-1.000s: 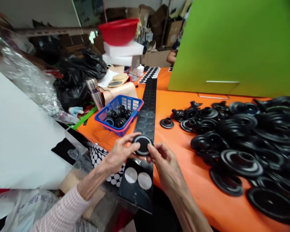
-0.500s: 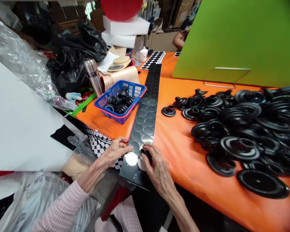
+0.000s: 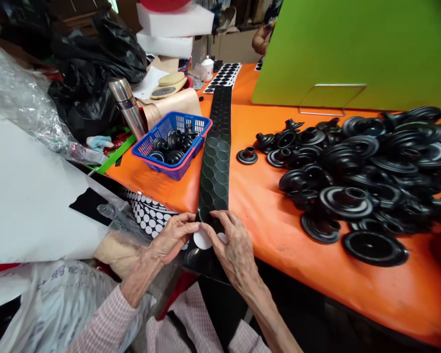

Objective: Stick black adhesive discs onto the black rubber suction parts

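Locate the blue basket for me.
In the head view, the blue basket sits left of centre on the orange table, between the steel flask and the black strip.

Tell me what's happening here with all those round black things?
A person's left hand and right hand are working at the near end of a long black strip marked with circles. White circles show by the fingertips; whether anything is pinched there is hard to tell. A blue basket left of the strip holds some black parts, and a big pile of black parts lies to the right.
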The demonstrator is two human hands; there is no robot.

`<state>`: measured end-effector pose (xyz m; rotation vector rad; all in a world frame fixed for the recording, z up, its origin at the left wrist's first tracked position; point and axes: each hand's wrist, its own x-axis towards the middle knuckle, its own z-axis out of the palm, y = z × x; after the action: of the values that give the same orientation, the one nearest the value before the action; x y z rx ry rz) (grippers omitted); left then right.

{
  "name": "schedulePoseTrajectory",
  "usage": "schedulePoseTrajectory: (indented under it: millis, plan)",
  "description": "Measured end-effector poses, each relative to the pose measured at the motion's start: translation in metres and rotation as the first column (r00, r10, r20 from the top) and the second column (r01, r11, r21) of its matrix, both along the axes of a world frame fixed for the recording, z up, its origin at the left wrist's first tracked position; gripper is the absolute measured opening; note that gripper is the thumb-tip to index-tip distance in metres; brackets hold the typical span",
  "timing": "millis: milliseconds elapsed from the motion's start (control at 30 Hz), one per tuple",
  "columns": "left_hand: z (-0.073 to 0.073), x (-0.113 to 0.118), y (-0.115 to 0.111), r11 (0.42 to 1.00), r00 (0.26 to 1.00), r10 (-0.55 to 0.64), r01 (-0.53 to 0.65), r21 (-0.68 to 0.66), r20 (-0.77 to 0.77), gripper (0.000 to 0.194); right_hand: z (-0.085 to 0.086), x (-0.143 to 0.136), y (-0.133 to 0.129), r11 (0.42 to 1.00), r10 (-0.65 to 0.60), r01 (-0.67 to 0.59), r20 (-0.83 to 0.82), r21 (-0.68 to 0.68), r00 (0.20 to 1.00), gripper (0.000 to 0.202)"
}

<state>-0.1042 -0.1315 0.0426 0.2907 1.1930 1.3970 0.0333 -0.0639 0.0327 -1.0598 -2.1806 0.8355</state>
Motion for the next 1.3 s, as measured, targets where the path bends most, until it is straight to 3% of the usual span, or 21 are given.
schedulePoseTrajectory:
  millis: [167,267,333,400,433,467,533,600,700,767,833,900,967,1033,1133,1200,1300]
  plan:
    - [0.005,0.001,0.001,0.999,0.997,-0.036,0.036,-0.006,-0.075,0.027,0.002,-0.006,-0.002,0.996,0.036,-0.038,0.029,0.082,0.999,0.021]
    - [0.008,-0.006,-0.002,0.993,0.973,-0.079,0.057,-0.105,-0.217,0.032,-0.001,-0.003,0.002,0.997,-0.056,0.061,-0.096,0.046,0.994,0.024]
    - [0.013,-0.011,-0.004,0.984,0.887,-0.081,-0.003,-0.181,-0.455,0.036,-0.001,0.002,0.004,0.989,-0.14,0.145,-0.168,0.021,0.976,0.024]
    - [0.023,-0.013,-0.003,0.98,0.722,-0.05,-0.097,-0.173,-0.69,0.034,0.004,0.007,0.001,0.986,-0.153,0.162,-0.221,0.025,0.963,0.024]
    - [0.029,-0.012,-0.001,0.983,0.67,-0.061,-0.089,-0.161,-0.739,0.032,0.007,0.009,-0.002,0.99,-0.129,0.141,-0.24,0.031,0.962,0.024]
    - [0.036,-0.01,0.003,0.986,0.671,-0.098,-0.034,-0.163,-0.735,0.031,0.01,0.011,-0.006,0.994,-0.095,0.108,-0.257,0.036,0.962,0.025]
    - [0.048,-0.002,0.014,0.967,0.766,-0.251,0.164,-0.197,-0.592,0.031,0.016,0.013,-0.013,0.999,-0.031,0.04,-0.285,0.028,0.958,0.027]
    - [0.057,0.008,0.028,0.94,0.828,-0.338,0.277,-0.198,-0.447,0.028,0.02,0.018,-0.015,0.999,-0.012,-0.006,-0.34,-0.052,0.94,0.023]
    - [0.065,0.027,0.053,0.916,0.814,-0.402,0.361,-0.176,-0.419,0.023,0.024,0.036,-0.008,0.944,-0.179,0.011,-0.485,-0.329,0.856,0.026]
    - [0.072,0.043,0.07,0.854,0.705,-0.509,0.485,-0.189,-0.494,0.02,0.026,0.051,0.001,0.874,-0.364,0.09,-0.523,-0.477,0.77,0.021]
    - [0.082,0.066,0.089,0.788,0.5,-0.556,0.57,-0.231,-0.664,0.019,0.026,0.068,0.011,0.829,-0.492,0.191,-0.523,-0.525,0.696,0.023]
    - [0.092,0.094,0.108,0.783,0.271,-0.464,0.57,-0.248,-0.843,0.018,0.027,0.084,0.02,0.802,-0.573,0.297,-0.531,-0.518,0.624,0.025]
    - [0.099,0.125,0.128,0.815,0.152,-0.339,0.541,-0.209,-0.928,0.02,0.028,0.099,0.028,0.76,-0.648,0.413,-0.54,-0.501,0.537,0.026]
    - [0.099,0.154,0.144,0.837,0.12,-0.269,0.52,-0.171,-0.956,0.026,0.028,0.114,0.034,0.707,-0.705,0.513,-0.542,-0.487,0.458,0.027]
    - [0.09,0.185,0.161,0.859,0.116,-0.208,0.496,-0.125,-0.971,0.019,0.025,0.126,0.036,0.664,-0.74,0.584,-0.526,-0.468,0.42,0.028]
    - [0.083,0.192,0.167,0.859,0.1,-0.166,0.503,-0.094,-0.981,0.019,0.021,0.127,0.035,0.647,-0.752,0.613,-0.508,-0.453,0.419,0.029]
    - [0.081,0.186,0.176,0.854,0.036,-0.161,0.506,-0.121,-0.986,0.024,0.019,0.125,0.032,0.597,-0.778,0.706,-0.489,-0.38,0.395,0.029]
